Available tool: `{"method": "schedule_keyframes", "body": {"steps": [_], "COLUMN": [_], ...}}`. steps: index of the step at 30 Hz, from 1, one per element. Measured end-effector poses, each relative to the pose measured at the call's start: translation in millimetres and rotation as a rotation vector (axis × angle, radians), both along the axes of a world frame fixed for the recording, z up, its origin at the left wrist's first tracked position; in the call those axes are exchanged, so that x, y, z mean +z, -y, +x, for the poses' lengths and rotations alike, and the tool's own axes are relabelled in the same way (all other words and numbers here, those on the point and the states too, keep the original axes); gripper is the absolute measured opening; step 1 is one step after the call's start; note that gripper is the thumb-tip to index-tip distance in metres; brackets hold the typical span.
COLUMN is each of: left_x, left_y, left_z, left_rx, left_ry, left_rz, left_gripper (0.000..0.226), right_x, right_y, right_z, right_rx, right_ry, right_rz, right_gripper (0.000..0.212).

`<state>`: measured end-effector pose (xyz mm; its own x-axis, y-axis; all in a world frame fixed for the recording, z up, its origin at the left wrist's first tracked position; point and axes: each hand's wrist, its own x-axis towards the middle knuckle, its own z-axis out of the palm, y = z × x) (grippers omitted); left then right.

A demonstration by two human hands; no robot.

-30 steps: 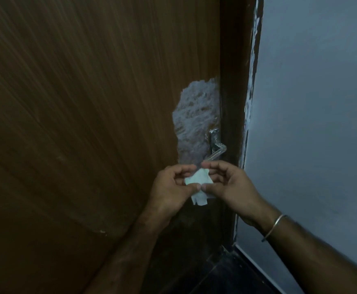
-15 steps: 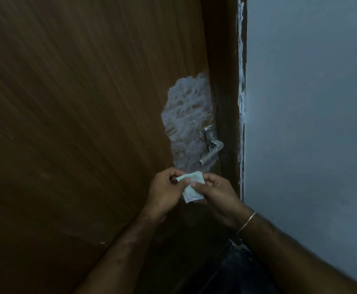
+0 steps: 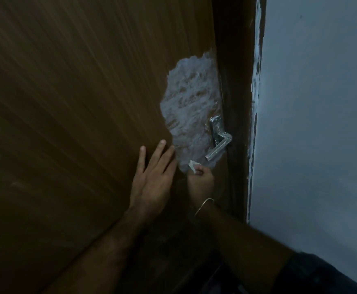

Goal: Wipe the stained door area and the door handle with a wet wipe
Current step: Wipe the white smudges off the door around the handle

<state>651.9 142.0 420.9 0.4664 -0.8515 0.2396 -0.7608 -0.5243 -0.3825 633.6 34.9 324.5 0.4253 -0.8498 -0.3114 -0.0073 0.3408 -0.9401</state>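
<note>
A brown wooden door (image 3: 77,102) carries a large whitish smeared stain (image 3: 189,107) beside its right edge. A metal lever door handle (image 3: 219,143) sits at the stain's lower right, smeared too. My left hand (image 3: 154,177) lies flat on the door with straight fingers, just left of the stain's lower edge. My right hand (image 3: 200,181) grips a small white wet wipe (image 3: 192,165) and holds it against the bottom of the stain, just below the handle. Most of the wipe is hidden in my fingers.
A dark door frame (image 3: 237,102) runs down the right of the door, with chipped white paint along its edge. A pale grey wall (image 3: 321,124) fills the right side. A thin metal bangle (image 3: 204,205) circles my right wrist.
Both hands held the wipe below the handle before. Now my left hand has let go and lies flat on the door, and my right hand has carried the wipe up to the stain.
</note>
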Motion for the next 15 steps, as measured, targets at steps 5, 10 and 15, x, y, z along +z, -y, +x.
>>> {"method": "schedule_keyframes", "body": {"steps": [5, 10, 15], "left_x": [-8, -12, -13], "left_y": [-9, -10, -11], "left_z": [13, 17, 18], "left_rx": [0.081, 0.095, 0.073], "left_ry": [0.121, 0.161, 0.226], "left_rz": [0.148, 0.14, 0.091], "left_gripper": [0.091, 0.093, 0.087], "right_x": [-19, -16, -6], "right_y": [-4, -21, -19], "right_z": [2, 0, 8], "right_rx": [-0.012, 0.069, -0.11], "right_ry": [0.038, 0.107, 0.104], "right_rz": [-0.074, -0.198, -0.116], "right_gripper": [0.012, 0.009, 0.01]}}
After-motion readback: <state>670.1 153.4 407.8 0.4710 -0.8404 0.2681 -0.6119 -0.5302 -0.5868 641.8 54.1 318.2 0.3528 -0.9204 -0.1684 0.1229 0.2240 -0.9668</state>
